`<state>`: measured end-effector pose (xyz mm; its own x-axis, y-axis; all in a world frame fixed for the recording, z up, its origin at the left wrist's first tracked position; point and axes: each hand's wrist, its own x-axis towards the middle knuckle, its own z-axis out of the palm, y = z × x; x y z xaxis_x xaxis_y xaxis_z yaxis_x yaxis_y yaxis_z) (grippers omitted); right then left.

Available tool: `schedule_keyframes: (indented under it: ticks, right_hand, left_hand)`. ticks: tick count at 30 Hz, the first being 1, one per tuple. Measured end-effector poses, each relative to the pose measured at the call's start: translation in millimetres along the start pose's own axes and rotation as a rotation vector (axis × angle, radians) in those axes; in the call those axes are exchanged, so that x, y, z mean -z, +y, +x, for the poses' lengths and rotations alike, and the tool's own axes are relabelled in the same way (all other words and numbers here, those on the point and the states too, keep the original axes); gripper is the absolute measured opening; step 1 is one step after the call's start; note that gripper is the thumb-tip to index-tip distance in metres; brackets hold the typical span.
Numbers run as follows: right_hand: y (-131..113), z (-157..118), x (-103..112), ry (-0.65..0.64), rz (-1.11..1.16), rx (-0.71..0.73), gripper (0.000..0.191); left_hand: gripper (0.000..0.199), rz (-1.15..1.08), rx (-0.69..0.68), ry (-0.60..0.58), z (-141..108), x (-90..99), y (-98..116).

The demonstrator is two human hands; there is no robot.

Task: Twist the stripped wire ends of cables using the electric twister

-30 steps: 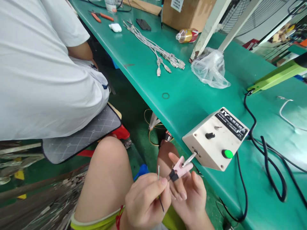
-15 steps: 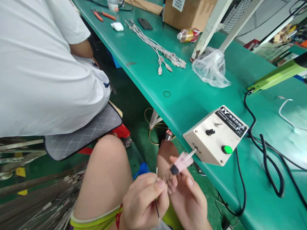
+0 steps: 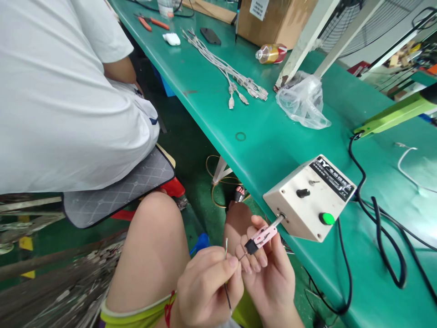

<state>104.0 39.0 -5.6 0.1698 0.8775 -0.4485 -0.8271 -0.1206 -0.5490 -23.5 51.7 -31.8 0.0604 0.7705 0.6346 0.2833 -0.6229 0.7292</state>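
My left hand (image 3: 213,278), closed in a pinch, holds a thin cable (image 3: 228,296) with fine stripped wire ends standing above the fingertips. A dark strand (image 3: 243,256) runs from that pinch to the black tip of a pink clip (image 3: 262,238). The clip sits on the metal shaft (image 3: 279,220) of a beige box-shaped machine (image 3: 307,200). My right hand (image 3: 264,266) is palm up beneath the clip. Its thumb and index finger close on the clip's rear from both sides, and the other fingers curl loosely below.
On the green table (image 3: 211,109) lie grey USB cables (image 3: 225,66), a clear plastic bag (image 3: 303,100), a bottle (image 3: 271,53) and orange-handled pliers (image 3: 152,22). Black cords (image 3: 378,223) loop right of the machine. A person in a white shirt (image 3: 78,105) sits at left.
The pink clip was blurred and now shows sharply. My right thumb and index finger have come in around its rear. The left hand keeps its pinch; the view has shifted slightly.
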Motion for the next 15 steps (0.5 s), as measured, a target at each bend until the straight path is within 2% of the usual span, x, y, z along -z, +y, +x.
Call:
schedule_keyframes:
  ticks: [8,12,13,15]
  right_hand:
    - [-1.8,-5.0,-2.5,-0.02,-0.058,0.006,0.049]
    - [11.1,-15.4,11.1,0.009,-0.18,0.031,0.054]
    - [16.3,-18.3,17.9,0.015,-0.267,0.041,0.054]
    - [27.0,-23.8,32.7,-0.018,-0.522,0.046,0.047]
  left_hand:
    - [0.015,-0.029,0.021,0.011,-0.4,-0.1,-0.7]
    - [0.023,-0.07,0.01,0.014,-8.4,-0.2,-0.2]
    - [0.025,-0.152,0.077,0.037,-11.3,-1.2,-0.4]
    - [0.021,-0.443,0.343,0.14,-15.5,-4.2,-1.9]
